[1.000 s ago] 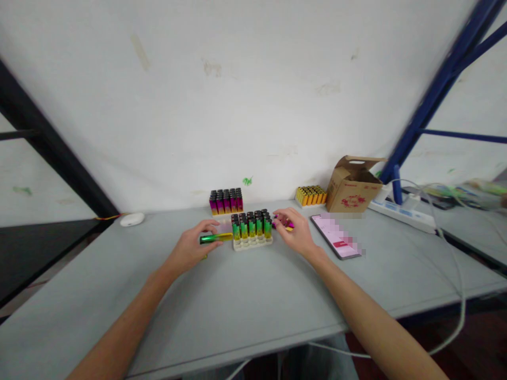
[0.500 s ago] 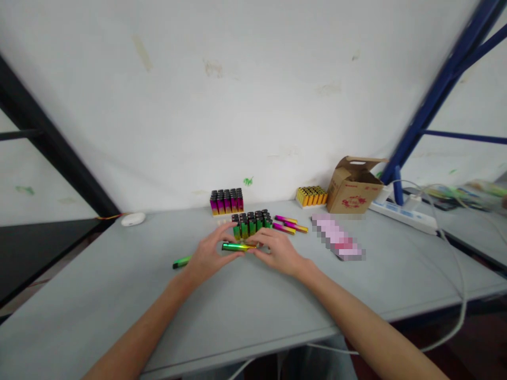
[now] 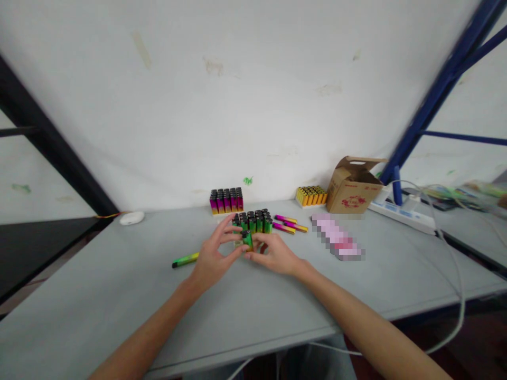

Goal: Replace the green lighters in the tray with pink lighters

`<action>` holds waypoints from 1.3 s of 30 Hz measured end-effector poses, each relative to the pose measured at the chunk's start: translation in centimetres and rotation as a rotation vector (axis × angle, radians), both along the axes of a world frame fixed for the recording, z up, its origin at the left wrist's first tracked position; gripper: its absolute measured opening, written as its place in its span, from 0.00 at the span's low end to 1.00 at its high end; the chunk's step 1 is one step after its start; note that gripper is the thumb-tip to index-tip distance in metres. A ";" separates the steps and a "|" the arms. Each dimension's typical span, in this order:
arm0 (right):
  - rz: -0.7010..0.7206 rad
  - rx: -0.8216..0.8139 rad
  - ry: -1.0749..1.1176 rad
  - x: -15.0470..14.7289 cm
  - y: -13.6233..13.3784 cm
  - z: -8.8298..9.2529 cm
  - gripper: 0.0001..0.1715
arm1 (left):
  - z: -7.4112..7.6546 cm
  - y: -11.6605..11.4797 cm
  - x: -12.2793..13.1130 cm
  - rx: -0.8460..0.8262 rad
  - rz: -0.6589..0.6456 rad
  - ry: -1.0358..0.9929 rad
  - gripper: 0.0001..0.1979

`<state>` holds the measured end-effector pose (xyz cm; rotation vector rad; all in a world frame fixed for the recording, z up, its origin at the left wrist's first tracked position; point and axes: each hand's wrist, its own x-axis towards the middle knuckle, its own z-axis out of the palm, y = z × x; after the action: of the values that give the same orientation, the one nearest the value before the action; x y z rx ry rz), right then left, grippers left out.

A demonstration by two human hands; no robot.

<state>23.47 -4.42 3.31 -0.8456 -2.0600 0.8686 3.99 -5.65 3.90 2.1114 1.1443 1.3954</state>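
Between my two hands a green-to-yellow lighter (image 3: pixel 247 240) with a black top stands roughly upright, in front of a block of upright green lighters (image 3: pixel 255 221). The thumb of my left hand (image 3: pixel 214 258) presses at its lower left side, with the fingers closing round from behind. My right hand (image 3: pixel 277 254) pinches it low on the right, and its fingertips are partly hidden. Another green-yellow lighter (image 3: pixel 185 260) lies flat beside my left hand, its right end covered by the hand.
Behind stand a block of purple-gold lighters (image 3: pixel 226 201) and a tray of yellow ones (image 3: pixel 311 196). Three purple-gold lighters (image 3: pixel 291 226) lie right of the green block. Further right are a blurred pink item (image 3: pixel 336 237), an open cardboard box (image 3: pixel 354 192) and a white power strip (image 3: pixel 404 215).
The lighter in my hands has turned from lying sideways to nearly upright. My left hand has moved slightly right, uncovering more of the lighter lying on the table.
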 end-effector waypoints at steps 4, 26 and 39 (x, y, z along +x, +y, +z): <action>0.003 -0.129 0.148 -0.1 0.4 -0.2 0.11 | -0.1 0.3 -0.3 0.048 0.068 0.044 0.32; 0.098 -0.898 1.030 2.4 1.5 2.4 0.13 | -1.4 1.8 -2.6 0.170 0.101 0.300 0.13; 0.198 -0.996 1.025 3.2 2.0 1.9 0.34 | -1.3 1.9 -2.7 0.253 0.090 0.327 0.12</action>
<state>26.63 -2.41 5.21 -0.4490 -0.7486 1.9766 1.24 -3.78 2.65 2.5702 1.2507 1.3265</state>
